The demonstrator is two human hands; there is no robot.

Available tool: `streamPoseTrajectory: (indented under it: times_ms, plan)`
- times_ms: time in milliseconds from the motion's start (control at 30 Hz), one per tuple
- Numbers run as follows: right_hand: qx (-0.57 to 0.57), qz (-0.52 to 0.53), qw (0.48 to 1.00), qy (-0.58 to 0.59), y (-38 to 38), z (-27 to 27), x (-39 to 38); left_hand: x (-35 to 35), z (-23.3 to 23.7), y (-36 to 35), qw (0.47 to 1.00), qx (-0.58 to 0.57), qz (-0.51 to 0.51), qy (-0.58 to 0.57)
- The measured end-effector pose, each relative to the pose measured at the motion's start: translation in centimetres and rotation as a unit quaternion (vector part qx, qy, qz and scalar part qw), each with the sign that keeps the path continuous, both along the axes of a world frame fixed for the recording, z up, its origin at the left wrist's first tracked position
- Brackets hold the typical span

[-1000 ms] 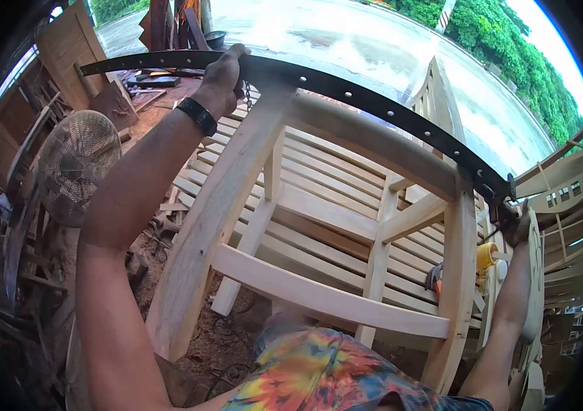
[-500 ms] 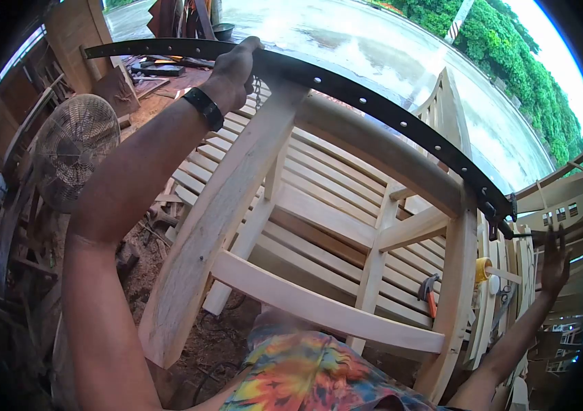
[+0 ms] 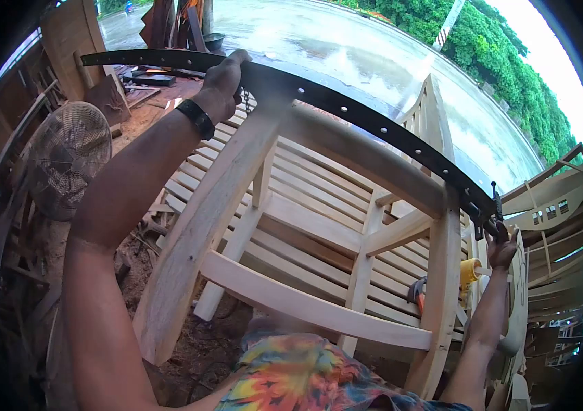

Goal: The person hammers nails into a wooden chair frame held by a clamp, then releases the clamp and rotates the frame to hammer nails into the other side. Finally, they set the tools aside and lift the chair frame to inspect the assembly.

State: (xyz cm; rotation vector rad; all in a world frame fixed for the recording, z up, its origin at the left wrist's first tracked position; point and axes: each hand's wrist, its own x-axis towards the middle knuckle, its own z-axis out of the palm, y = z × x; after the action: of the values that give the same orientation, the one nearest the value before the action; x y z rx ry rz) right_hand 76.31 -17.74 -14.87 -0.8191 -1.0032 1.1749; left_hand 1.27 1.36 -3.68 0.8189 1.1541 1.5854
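A long black metal bar clamp [image 3: 346, 113] with a row of holes lies across the top of an unfinished wooden chair frame [image 3: 236, 205]. My left hand [image 3: 223, 82], with a black band on its wrist, grips the bar near its left end, above the frame's left leg. My right hand [image 3: 501, 248] reaches up to the clamp's screw handle [image 3: 486, 216] at the right end, just past the right leg [image 3: 438, 301]. Its fingers curl around the handle's lower end.
Slatted wooden benches [image 3: 319, 205] lie behind the frame. A standing fan [image 3: 69, 161] is at left among wood scraps. A hammer [image 3: 416, 291] and a yellow tape roll [image 3: 469, 270] rest on the slats at right. More chair parts [image 3: 551, 205] stack at far right.
My right hand, away from the clamp and spread open half a second ago, has come back up to the screw handle. The left hand keeps its grip on the bar.
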Motion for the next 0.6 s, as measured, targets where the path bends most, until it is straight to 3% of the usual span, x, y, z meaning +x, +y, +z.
streamPoseTrajectory:
  times_ms: [133, 167, 233, 300, 333, 367, 600]
  plan:
    - [0.077, -0.057, 0.995, 0.02, 0.5, -3.3, 2.2, -1.2, -1.9, 3.2, 1.0, -0.005, -0.022, -0.012]
    - [0.11, -0.076, 0.991, -0.03, 0.8, -3.6, 1.5, -1.2, -1.9, 3.4, 0.999, 0.0, -0.03, -0.013]
    - [0.135, -0.096, 0.974, 0.152, 2.0, -4.5, 0.7, -1.3, -1.9, 3.4, 0.999, 0.011, -0.038, -0.019]
    - [0.165, -0.26, 0.95, -0.047, 4.4, -5.1, 1.0, -0.9, -1.4, 2.8, 0.998, 0.009, -0.037, -0.04]
    - [0.202, -0.161, 0.965, 0.041, 5.1, -4.7, 0.7, -0.7, -1.1, 2.3, 0.998, 0.007, -0.037, -0.049]
    - [0.196, -0.157, 0.966, 0.054, 5.3, -4.8, 0.3, -0.6, -0.9, 1.8, 0.999, 0.004, -0.034, -0.038]
    - [0.096, -0.235, 0.966, 0.054, 3.3, -6.9, -3.6, -0.1, -0.6, 1.2, 1.0, 0.004, -0.017, -0.019]
